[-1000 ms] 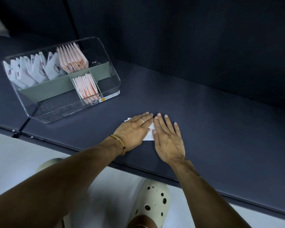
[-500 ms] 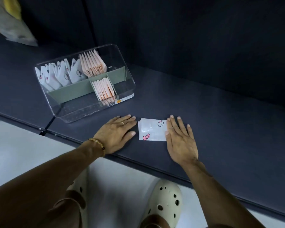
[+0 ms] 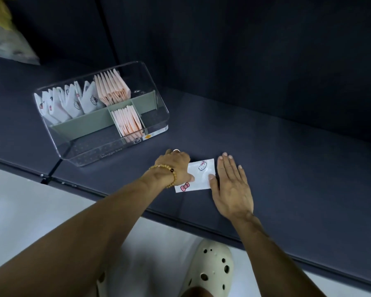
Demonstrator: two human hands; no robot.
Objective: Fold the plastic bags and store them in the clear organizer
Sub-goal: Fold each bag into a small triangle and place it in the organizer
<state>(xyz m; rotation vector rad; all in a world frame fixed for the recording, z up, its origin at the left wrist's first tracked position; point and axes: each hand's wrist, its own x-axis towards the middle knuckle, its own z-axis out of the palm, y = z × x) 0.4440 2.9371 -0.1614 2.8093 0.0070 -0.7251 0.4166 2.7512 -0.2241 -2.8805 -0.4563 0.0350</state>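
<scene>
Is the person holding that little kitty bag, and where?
The left hand grips the folded bag at its left edge, thumb on top. The right hand lies flat, its thumb at the bag's right edge.

Dark bench (image 3: 266,151), matte, w/ a seam at left. On it: clear organizer (image 3: 159,116) toward the back left, folded white plastic bag (image 3: 201,179) flat near front edge, blurry yellow-grey item (image 3: 11,46) at far left. Both hands touch the bag.
</scene>
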